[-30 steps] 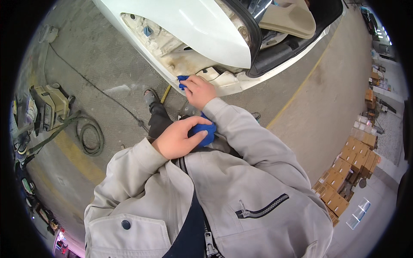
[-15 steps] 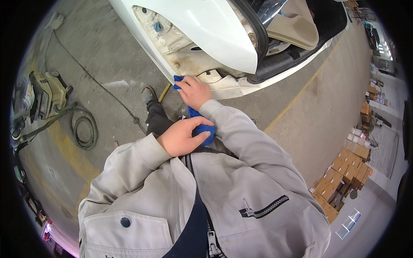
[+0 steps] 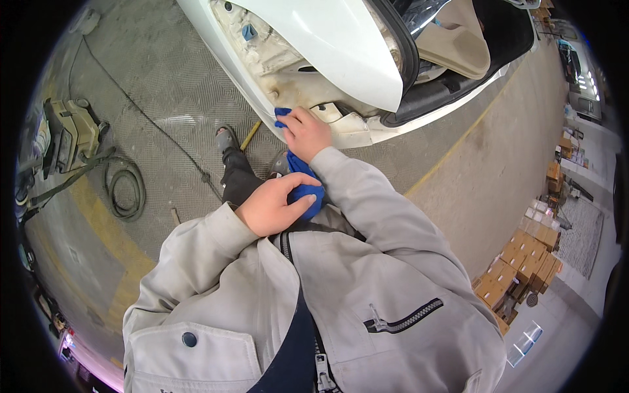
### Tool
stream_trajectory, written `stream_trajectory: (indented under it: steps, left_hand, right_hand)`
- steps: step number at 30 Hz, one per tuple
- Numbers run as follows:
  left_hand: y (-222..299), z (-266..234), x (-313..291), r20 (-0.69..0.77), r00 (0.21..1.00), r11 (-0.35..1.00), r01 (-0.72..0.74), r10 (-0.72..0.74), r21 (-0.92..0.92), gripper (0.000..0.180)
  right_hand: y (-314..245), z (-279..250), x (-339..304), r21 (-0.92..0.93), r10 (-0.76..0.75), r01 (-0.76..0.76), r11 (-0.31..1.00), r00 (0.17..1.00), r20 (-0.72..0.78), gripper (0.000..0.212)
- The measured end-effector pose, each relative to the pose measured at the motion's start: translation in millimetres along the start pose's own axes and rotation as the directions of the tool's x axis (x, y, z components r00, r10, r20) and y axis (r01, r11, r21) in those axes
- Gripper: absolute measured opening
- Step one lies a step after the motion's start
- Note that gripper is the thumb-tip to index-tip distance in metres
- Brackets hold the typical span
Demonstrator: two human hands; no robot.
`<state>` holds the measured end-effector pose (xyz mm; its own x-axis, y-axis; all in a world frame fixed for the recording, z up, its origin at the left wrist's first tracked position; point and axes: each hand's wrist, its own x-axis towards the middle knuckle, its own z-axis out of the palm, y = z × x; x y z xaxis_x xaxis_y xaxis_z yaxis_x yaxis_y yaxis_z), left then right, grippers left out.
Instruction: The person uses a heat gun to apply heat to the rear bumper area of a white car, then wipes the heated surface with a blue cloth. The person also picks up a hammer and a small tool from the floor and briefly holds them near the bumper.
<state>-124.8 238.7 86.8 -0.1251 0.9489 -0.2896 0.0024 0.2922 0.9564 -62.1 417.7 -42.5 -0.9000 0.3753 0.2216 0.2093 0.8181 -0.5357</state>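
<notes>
My right hand (image 3: 306, 135) pinches a blue cloth (image 3: 282, 118) and presses it to the pale rim of a white car body (image 3: 341, 52). The recess beside it is bare, stained metal with a small blue piece (image 3: 248, 32) farther up. Close to my waist, my left hand (image 3: 270, 204) is closed round a bunched blue cloth (image 3: 308, 196). More blue cloth shows between the hands, partly behind my right wrist; whether it is all one piece I cannot tell.
A yellow bar (image 3: 250, 135) lies by my foot (image 3: 227, 139), under the car's edge. A dark cable (image 3: 141, 108) crosses the patterned floor. On the left are a coiled hose (image 3: 124, 190) and beige equipment (image 3: 72, 134). Cardboard boxes (image 3: 524, 255) are stacked at right.
The view has shifted slightly, so the car sits a little higher and farther right. My right hand stays at about the same part of the rim, and both hands keep their hold.
</notes>
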Motion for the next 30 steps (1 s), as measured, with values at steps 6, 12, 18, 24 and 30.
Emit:
stream_trajectory:
  steps: [6, 12, 18, 24, 30]
  left_hand:
    - [-9.2, -5.7, 1.2, -0.025, 1.000, 0.999, 0.003, -0.005, -0.053, 0.032]
    - [-61.2, -11.8, 23.0, -0.125, 0.932, 0.747, 0.186, -0.339, -0.638, 0.034]
    - [-118.4, -27.7, 58.1, -0.419, 0.707, 0.585, -0.009, -0.570, -0.811, 0.038]
    - [-130.9, -20.2, 88.8, -0.495, 0.726, 0.716, -0.004, -0.478, -0.698, 0.046]
    - [-125.3, -17.7, 87.7, -0.478, 0.808, 0.849, 0.051, -0.344, -0.526, 0.045]
  right_hand:
    - [32.6, -37.5, -50.8, -0.163, 0.221, -0.198, 0.967, 0.965, 0.143, 0.024]
    - [33.0, -36.3, -44.7, -0.062, 0.359, -0.362, 0.930, 0.932, -0.051, 0.024]
    - [20.6, -19.7, -36.5, -0.006, 0.389, -0.391, 0.920, 0.917, -0.092, 0.023]
    - [16.5, -18.3, -30.2, 0.058, 0.360, -0.356, 0.933, 0.929, -0.082, 0.023]
    - [18.4, -18.0, -13.3, 0.115, 0.374, -0.368, 0.923, 0.927, -0.028, 0.023]
